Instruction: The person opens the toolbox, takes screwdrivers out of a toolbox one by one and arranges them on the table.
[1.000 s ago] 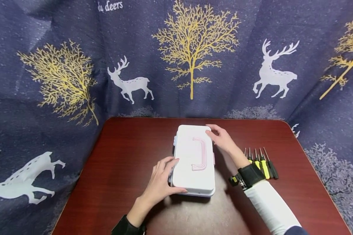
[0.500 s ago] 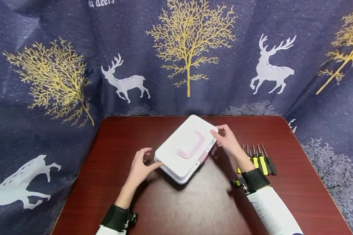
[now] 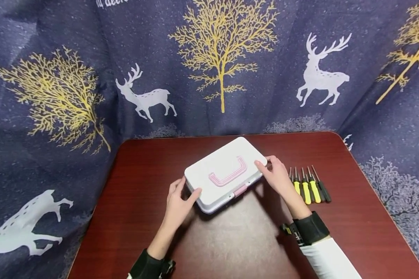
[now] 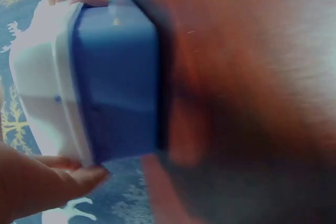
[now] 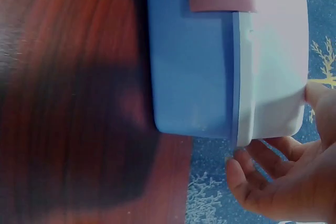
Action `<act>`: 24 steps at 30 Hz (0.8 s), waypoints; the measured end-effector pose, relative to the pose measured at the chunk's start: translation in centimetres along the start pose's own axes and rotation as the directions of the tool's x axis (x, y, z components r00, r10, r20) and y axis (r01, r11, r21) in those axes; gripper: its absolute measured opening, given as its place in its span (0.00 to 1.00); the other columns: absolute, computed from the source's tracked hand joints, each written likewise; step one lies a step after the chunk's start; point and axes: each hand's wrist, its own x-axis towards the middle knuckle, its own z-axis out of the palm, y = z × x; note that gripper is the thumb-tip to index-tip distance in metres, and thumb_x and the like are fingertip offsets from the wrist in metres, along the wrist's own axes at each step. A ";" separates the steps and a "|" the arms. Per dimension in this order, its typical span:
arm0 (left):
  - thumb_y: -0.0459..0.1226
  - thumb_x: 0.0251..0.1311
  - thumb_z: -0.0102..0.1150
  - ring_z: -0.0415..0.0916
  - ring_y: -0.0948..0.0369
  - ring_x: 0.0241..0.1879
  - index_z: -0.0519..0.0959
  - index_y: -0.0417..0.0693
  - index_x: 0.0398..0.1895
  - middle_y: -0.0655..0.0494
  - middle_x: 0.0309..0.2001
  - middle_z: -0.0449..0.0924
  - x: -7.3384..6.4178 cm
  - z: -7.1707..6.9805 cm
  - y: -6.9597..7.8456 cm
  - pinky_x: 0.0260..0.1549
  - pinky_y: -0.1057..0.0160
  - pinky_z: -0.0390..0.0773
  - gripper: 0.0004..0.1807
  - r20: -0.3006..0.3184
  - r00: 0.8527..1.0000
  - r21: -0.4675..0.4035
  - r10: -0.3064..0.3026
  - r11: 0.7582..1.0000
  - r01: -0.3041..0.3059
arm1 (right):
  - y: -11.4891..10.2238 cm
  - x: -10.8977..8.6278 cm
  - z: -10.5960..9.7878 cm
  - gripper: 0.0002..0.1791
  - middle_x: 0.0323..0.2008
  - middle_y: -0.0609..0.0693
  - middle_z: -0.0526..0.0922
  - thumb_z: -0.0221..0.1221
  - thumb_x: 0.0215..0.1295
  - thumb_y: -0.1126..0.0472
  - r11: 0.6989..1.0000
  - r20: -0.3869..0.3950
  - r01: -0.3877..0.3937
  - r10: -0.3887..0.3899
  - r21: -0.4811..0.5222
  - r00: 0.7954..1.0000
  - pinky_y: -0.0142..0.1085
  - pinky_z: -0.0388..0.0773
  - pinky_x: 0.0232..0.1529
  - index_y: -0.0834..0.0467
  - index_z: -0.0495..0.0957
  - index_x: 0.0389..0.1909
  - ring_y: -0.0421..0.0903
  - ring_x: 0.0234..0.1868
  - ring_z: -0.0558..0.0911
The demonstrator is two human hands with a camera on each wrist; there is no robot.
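A plastic storage box (image 3: 209, 162) with a white lid sits slantwise on the table. Its lid carries a pink folding handle (image 3: 232, 178), and a pink latch (image 3: 240, 190) is on the side toward me. Both wrist views show the box's blue base (image 4: 121, 82) below the lid. My left hand (image 3: 177, 205) grips the left end, thumb on the lid's near corner and fingers along the end wall. At the right end my right hand (image 3: 278, 177) grips the lid's edge with its thumb on top. In the right wrist view its fingers (image 5: 270, 158) bend against the lid's end.
Several screwdrivers (image 3: 315, 192) with yellow or black handles lie in a row on the reddish-brown table (image 3: 143, 166), right of the box. A dark blue cloth (image 3: 153, 35) with deer and trees hangs behind the table.
The box has turned clockwise from lengthwise to slantwise, and its latch side now faces me. My left hand came off it and grips its left end again; my right hand stayed at its corner.
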 end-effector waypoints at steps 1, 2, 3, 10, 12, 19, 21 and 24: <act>0.52 0.61 0.73 0.67 0.42 0.71 0.63 0.31 0.76 0.34 0.71 0.65 0.3 0.0 0.3 0.68 0.42 0.70 0.50 0.034 0.999 0.042 -0.019 0.999 0.018 | 0.0 -0.2 0.0 0.24 0.46 0.68 0.82 0.61 0.75 0.51 1.000 -0.013 0.005 -0.005 -0.002 1.000 0.54 0.79 0.52 0.70 0.75 0.52 0.62 0.48 0.84; 0.56 0.60 0.72 0.64 0.42 0.72 0.60 0.32 0.78 0.35 0.73 0.62 0.6 0.0 0.5 0.69 0.42 0.68 0.54 0.068 0.997 0.081 -0.038 0.996 0.033 | 0.0 -0.3 0.0 0.23 0.45 0.68 0.82 0.61 0.75 0.51 1.000 -0.027 0.009 -0.009 -0.004 1.000 0.53 0.78 0.52 0.70 0.75 0.51 0.62 0.47 0.83; 0.58 0.59 0.72 0.62 0.42 0.74 0.56 0.33 0.79 0.35 0.75 0.60 1.0 0.1 0.6 0.70 0.41 0.67 0.57 0.100 0.994 0.104 -0.044 0.994 0.034 | 0.0 -0.5 0.0 0.24 0.43 0.67 0.82 0.62 0.74 0.51 1.000 -0.038 0.007 -0.008 -0.010 0.999 0.52 0.78 0.50 0.70 0.75 0.50 0.62 0.46 0.83; 0.52 0.67 0.66 0.59 0.42 0.76 0.50 0.38 0.83 0.34 0.79 0.52 4.7 0.4 0.5 0.67 0.44 0.72 0.52 0.213 0.973 -0.004 -0.090 0.996 0.093 | -0.1 -1.5 0.3 0.29 0.43 0.64 0.82 0.60 0.73 0.42 0.994 -0.051 -0.102 0.100 -0.042 0.994 0.48 0.77 0.45 0.65 0.68 0.52 0.57 0.43 0.81; 0.52 0.68 0.66 0.62 0.42 0.75 0.54 0.42 0.82 0.36 0.79 0.56 5.7 0.3 0.6 0.68 0.44 0.71 0.49 0.211 0.972 -0.027 -0.107 0.993 0.116 | -0.2 -1.5 0.3 0.31 0.45 0.65 0.82 0.60 0.73 0.41 0.992 -0.049 -0.121 0.119 -0.045 0.992 0.50 0.77 0.47 0.65 0.68 0.53 0.58 0.45 0.81; 0.51 0.68 0.67 0.66 0.45 0.74 0.63 0.49 0.79 0.42 0.78 0.61 8.7 0.4 0.9 0.68 0.47 0.72 0.41 0.218 0.965 -0.164 -0.143 0.970 0.180 | -0.5 -0.9 0.3 0.32 0.45 0.65 0.78 0.60 0.73 0.40 0.987 -0.051 -0.141 0.137 -0.073 0.989 0.51 0.74 0.48 0.67 0.67 0.53 0.59 0.45 0.78; 0.51 0.68 0.67 0.66 0.45 0.74 0.65 0.50 0.78 0.43 0.78 0.62 9.3 0.4 0.9 0.68 0.47 0.73 0.39 0.209 0.966 -0.180 -0.153 0.965 0.192 | -0.5 -0.7 0.5 0.33 0.45 0.65 0.78 0.59 0.73 0.39 0.986 -0.049 -0.145 0.142 -0.079 0.989 0.50 0.74 0.48 0.66 0.66 0.54 0.59 0.45 0.78; 0.50 0.68 0.67 0.67 0.45 0.73 0.68 0.48 0.76 0.43 0.77 0.64 10.2 0.6 0.6 0.67 0.47 0.73 0.37 0.192 0.969 -0.213 -0.155 0.957 0.195 | -0.5 -0.3 0.8 0.34 0.46 0.65 0.77 0.58 0.73 0.37 0.983 -0.047 -0.162 0.158 -0.087 0.986 0.52 0.74 0.48 0.65 0.66 0.54 0.59 0.45 0.77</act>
